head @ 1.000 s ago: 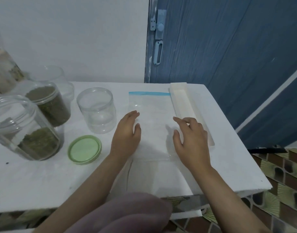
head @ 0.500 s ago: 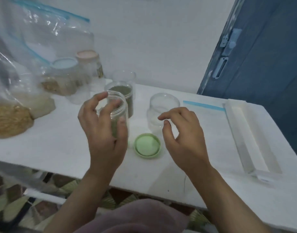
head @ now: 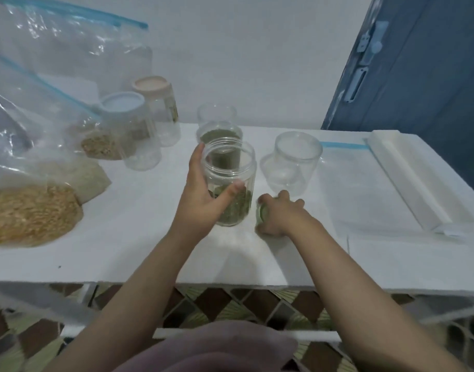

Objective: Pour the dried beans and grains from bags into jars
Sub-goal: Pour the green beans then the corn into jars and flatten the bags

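Note:
My left hand (head: 201, 197) grips a clear jar (head: 232, 183) with green grain in its lower part, standing near the middle of the white table (head: 150, 237). Just to its right my right hand (head: 279, 213) covers the green lid (head: 261, 213) and holds it at its edge; most of the lid is hidden. An empty clear jar (head: 295, 162) stands behind the right hand. A second jar of green grain (head: 219, 135) is behind the held jar. An empty flat zip bag (head: 346, 162) lies on the right.
Zip bags of tan grain (head: 29, 213) and pale grain (head: 88, 178) fill the left side. Two lidded jars (head: 134, 130) and another empty jar (head: 217, 114) stand at the back. A long white tray (head: 418, 181) lies at the right edge, by a blue door (head: 418, 63).
The view swung left from the flat bag to the jars. My left hand took hold of the green-grain jar; my right hand came down onto the green lid.

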Motion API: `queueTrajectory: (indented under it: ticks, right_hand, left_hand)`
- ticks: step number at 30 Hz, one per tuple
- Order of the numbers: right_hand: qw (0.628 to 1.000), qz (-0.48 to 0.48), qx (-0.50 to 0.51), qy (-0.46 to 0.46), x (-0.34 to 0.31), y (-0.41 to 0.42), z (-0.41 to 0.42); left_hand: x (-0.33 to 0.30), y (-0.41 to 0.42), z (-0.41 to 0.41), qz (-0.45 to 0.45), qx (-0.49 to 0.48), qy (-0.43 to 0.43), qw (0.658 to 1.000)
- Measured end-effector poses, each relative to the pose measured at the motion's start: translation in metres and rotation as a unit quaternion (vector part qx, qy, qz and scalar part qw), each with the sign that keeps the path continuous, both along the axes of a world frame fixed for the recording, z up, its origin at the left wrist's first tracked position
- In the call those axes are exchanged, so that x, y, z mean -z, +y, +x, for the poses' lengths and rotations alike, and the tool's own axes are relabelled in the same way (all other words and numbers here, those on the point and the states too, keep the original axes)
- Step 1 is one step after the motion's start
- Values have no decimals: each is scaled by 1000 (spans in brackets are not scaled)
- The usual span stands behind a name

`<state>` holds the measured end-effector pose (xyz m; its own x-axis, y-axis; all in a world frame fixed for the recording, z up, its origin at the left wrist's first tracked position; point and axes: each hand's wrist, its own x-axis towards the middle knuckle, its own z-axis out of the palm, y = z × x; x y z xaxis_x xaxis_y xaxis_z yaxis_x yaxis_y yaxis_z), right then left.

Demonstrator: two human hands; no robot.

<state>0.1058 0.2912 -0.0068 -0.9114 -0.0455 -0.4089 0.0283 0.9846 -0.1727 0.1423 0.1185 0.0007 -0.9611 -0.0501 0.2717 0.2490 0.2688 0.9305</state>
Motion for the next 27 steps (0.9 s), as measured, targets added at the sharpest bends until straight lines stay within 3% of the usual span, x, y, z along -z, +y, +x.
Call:
queueTrajectory:
  ticks: [3, 5, 7, 10, 12, 14, 17, 20, 27]
  right_hand:
    - [991, -67, 66, 95, -13, -3, 23]
    - [964, -148, 89, 201, -26, -7, 46]
    - [905, -254, 72, 335, -40, -13, 67]
    - [778, -408, -16, 478, -58, -24, 77]
    - [713, -496, -50, 493, -62, -31, 67]
    - [679, -579, -42, 451, -61, -37, 50]
    - [696, -616, -15, 369, -53, -42, 29]
    - [751, -581, -35, 311, -37, -40, 20]
    - [824, -494, -113, 255, -46, -27, 3]
  left_hand:
    - [-2, -10, -3, 2, 33, -19, 999]
    - [-4, -16, -5, 4, 59, -27, 998]
    - [-7, -22, -5, 13, 84, -39, 996]
    - [-8, -31, -8, 23, 134, -45, 990]
    - [-9, -39, -12, 18, 159, -49, 986]
    - [-12, -45, -15, 18, 177, -59, 982]
    - [-18, -47, -15, 17, 189, -63, 980]
    - [-19, -47, -15, 40, 193, -72, 978]
    - [-20, -49, -15, 61, 194, -77, 976]
